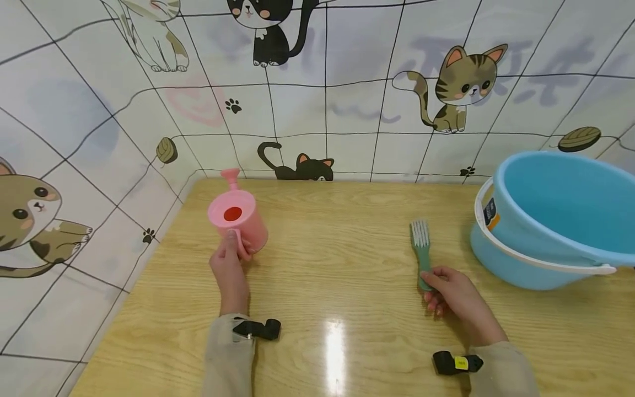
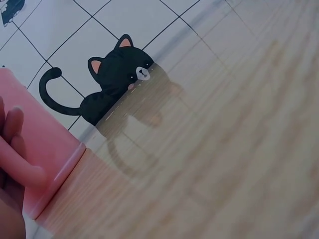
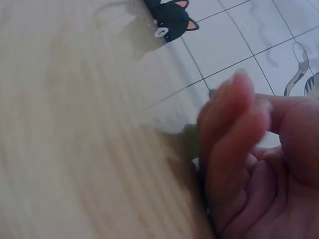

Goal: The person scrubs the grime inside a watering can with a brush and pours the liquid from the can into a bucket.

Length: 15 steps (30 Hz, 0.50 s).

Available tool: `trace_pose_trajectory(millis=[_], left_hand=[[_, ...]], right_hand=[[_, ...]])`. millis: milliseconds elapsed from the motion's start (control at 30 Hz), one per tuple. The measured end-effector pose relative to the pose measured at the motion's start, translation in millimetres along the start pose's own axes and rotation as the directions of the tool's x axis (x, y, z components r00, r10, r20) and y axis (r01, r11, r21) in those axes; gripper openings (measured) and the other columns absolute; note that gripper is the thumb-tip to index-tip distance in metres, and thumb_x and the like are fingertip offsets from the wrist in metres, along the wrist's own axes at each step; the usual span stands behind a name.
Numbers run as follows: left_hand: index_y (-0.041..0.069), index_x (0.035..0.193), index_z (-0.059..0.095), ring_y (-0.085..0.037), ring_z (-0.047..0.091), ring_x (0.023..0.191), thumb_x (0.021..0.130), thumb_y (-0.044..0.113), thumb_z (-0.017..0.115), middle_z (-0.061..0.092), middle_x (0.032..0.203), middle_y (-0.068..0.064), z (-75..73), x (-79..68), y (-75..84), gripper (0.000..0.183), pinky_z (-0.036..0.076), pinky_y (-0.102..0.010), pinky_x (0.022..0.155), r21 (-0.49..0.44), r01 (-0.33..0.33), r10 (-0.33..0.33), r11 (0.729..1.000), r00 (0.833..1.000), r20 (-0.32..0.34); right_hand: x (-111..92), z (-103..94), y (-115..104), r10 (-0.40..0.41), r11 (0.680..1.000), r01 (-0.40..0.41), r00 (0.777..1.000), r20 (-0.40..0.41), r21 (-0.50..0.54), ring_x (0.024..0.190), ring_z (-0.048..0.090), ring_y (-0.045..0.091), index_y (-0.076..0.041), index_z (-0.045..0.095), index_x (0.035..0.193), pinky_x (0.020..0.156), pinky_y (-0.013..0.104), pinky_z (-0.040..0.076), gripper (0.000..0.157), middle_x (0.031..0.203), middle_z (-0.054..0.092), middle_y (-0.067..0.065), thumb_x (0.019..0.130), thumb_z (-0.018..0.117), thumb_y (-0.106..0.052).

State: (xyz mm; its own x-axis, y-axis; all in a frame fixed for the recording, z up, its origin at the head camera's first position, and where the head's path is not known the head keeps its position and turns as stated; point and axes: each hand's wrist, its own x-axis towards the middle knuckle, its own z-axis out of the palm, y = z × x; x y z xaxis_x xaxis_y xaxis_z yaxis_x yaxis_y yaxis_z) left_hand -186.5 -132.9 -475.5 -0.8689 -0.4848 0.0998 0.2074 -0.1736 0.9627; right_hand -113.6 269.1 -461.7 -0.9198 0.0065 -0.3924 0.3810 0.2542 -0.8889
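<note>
a wall (image 1: 347,110) printed with cats backs the wooden table (image 1: 337,231). the blue bucket (image 1: 526,220) bears a dark-and-orange label (image 1: 490,214), its print too small to read. well left of the bucket, the left hand (image 1: 229,270) grips a pink watering can (image 1: 254,225) by its handle; nearer the bucket, also left, the right hand (image 1: 453,292) pinches a green fork (image 1: 421,251).

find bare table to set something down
Bare tabletop lies between the pink watering can and green fork, back to the cat-patterned wall; also between both sleeves. It's crowded at right: fork, right hand and blue bucket sit close.
</note>
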Motion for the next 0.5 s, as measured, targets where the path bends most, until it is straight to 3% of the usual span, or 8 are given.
trace_pose_trajectory(millis=[267, 367, 500], left_hand=[[-0.008, 0.054, 0.043, -0.031, 0.056, 0.058, 0.087, 0.042, 0.054, 0.055, 0.064, -0.015, 2.5, 1.9, -2.4, 0.06, 0.047, -0.034, 0.062, -0.036, -0.025, 0.029, 0.999, 0.994, 0.11], [-0.008, 0.055, 0.043, -0.032, 0.057, 0.061, 0.087, 0.042, 0.053, 0.056, 0.066, -0.016, 3.8, 2.7, -3.3, 0.06, 0.047, -0.034, 0.067, -0.013, -0.035, 0.037, 0.999, 0.987, 0.154], [-0.006, 0.056, 0.043, -0.033, 0.056, 0.061, 0.087, 0.044, 0.053, 0.054, 0.066, -0.016, 4.4, 4.7, -5.3, 0.059, 0.047, -0.034, 0.067, 0.013, -0.025, 0.023, 1.0, 0.987, 0.161]], right_hand=[[-3.7, 1.1, -0.4, 0.03, 0.995, -0.042, 0.991, 0.127, 0.094, 0.064, 0.063, 0.019, 0.008, 0.036, 0.112, 0.063, 0.034, 0.052, 0.045, 0.081, 0.064, 0.015, 0.09, 0.054, -0.027], [-3.5, 0.6, -0.8, 0.027, 0.993, -0.044, 0.988, 0.149, 0.108, 0.071, 0.064, 0.022, 0.009, 0.034, 0.115, 0.066, 0.035, 0.052, 0.043, 0.086, 0.064, 0.017, 0.092, 0.051, -0.024], [-2.6, 2.0, 0.7, 0.008, 0.993, -0.026, 0.989, 0.149, 0.115, 0.069, 0.064, 0.023, 0.009, 0.033, 0.116, 0.064, 0.034, 0.052, 0.04, 0.084, 0.063, 0.017, 0.094, 0.048, -0.02]])
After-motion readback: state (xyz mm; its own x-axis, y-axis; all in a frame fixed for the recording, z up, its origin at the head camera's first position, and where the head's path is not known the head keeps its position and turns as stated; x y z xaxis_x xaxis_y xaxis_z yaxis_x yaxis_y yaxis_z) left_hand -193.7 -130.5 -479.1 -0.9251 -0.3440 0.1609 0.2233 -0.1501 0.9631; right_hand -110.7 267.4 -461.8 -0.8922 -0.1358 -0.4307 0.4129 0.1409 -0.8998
